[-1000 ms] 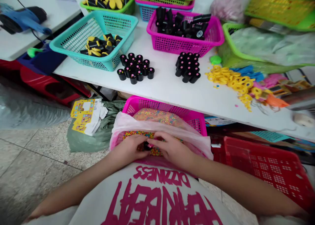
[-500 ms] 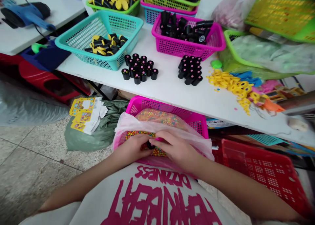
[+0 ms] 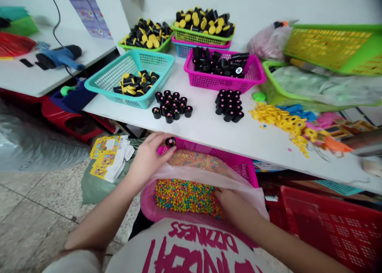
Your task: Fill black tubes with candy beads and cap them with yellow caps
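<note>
The left hand (image 3: pixel 147 159) is raised with its fingertips pinched around a small black tube (image 3: pixel 170 142), whose top seems to be packed with coloured beads, though it is small and hard to make out. A pink speck sits just beside those fingers; I can't tell what it is. The right hand (image 3: pixel 234 203) lies low at the near edge of a pink plastic bag (image 3: pixel 205 177), its fingers curled against the film. Whether they grip it, I cannot tell.

The bag lines a magenta basket (image 3: pixel 235 161) and holds a heap of multicoloured beads (image 3: pixel 185 197), which lie just beside the right hand and well below the left.

Beyond the magenta basket stands a white table (image 3: pixel 209 129), with two clusters of upright black tubes (image 3: pixel 172 106) on it. Further along that table are a turquoise basket (image 3: pixel 98 84) of yellow-and-black parts and a second magenta basket (image 3: pixel 205 82) of black tubes. Loose yellow rings (image 3: pixel 283 121) lie to the right of the clusters.
</note>
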A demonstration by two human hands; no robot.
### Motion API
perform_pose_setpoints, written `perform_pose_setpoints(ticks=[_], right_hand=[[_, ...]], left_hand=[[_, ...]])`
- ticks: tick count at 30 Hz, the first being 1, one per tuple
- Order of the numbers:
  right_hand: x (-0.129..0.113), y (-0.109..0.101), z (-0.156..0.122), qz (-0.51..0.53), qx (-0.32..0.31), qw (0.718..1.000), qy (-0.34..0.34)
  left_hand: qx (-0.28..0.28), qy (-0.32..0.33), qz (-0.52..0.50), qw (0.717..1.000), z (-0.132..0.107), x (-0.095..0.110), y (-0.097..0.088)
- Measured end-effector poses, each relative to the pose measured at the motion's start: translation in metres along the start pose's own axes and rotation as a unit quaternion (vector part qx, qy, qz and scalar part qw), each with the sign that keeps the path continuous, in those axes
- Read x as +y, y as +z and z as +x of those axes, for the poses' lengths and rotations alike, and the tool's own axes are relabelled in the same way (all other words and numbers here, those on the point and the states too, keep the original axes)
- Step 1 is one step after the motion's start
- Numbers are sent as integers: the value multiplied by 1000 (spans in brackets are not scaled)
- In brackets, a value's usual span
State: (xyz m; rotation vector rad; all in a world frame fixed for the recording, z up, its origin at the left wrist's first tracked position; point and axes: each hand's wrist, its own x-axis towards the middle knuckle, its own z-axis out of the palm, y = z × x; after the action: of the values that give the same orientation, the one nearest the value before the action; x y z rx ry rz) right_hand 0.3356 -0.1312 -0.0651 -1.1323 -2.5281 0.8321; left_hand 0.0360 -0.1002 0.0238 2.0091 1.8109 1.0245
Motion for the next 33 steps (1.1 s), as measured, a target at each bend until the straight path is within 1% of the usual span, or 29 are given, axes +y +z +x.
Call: perform_pose_setpoints(ticks=[1,2,4,5,6,7,9,11,12,14,15,16,18,20,21,22,24,26,27,28,30,31,33], right_hand=[[-1,5,4,-19,-18,1000,15],[-4,8,8,-50,-64,996,45],[-15,12,19,-107,-177,973,104],[-21,14,24,-123,-228,959,119],[-26,15,29,-124,-263,949,118],[-30,17,33,-112,-278,948,103],[-32,21,40,-85,-281,953,67],[-29,24,45,-59,-272,960,36],[-26,26,47,-45,-264,963,25],[-19,28,50,-20,-252,967,14],[-16,29,52,-9,-252,968,12],[-13,30,53,-1,-255,967,6],[-8,31,55,12,-265,964,-15],[-5,32,56,21,-265,963,-40],[-4,33,56,24,-260,964,-47],[-3,34,55,25,-253,966,-49],[-1,34,54,28,-241,969,-48],[0,32,52,30,-236,970,-50],[0,30,51,31,-236,970,-48],[0,28,50,32,-237,970,-43],[0,22,49,36,-237,970,-26],[0,18,48,42,-235,971,-19],[0,11,47,70,-235,969,-13]], left_hand=[[28,-7,11,1000,15,-7,3],[51,-16,19,998,30,-14,8],[75,-37,26,996,54,-28,19],[75,-46,25,996,63,-34,25],[72,-53,19,996,71,-39,30],[70,-60,11,996,76,-43,33],[66,-68,8,995,80,-46,36],[73,-55,42,995,78,-43,34],[83,-37,69,993,76,-39,31],[105,18,113,988,74,-27,28],[106,50,118,986,76,-18,29],[94,79,110,986,81,-9,32],[32,119,65,990,98,11,48],[-42,132,23,990,122,29,74],[-66,134,16,989,136,35,88],[-83,136,15,987,149,40,103],[-97,136,19,986,170,46,129],[-95,131,21,987,184,49,145],[-92,128,21,987,187,50,149],[-93,127,19,987,189,51,150],[-101,129,13,986,183,55,143],[-103,132,2,986,176,57,135],[-106,141,-43,983,153,62,112]])
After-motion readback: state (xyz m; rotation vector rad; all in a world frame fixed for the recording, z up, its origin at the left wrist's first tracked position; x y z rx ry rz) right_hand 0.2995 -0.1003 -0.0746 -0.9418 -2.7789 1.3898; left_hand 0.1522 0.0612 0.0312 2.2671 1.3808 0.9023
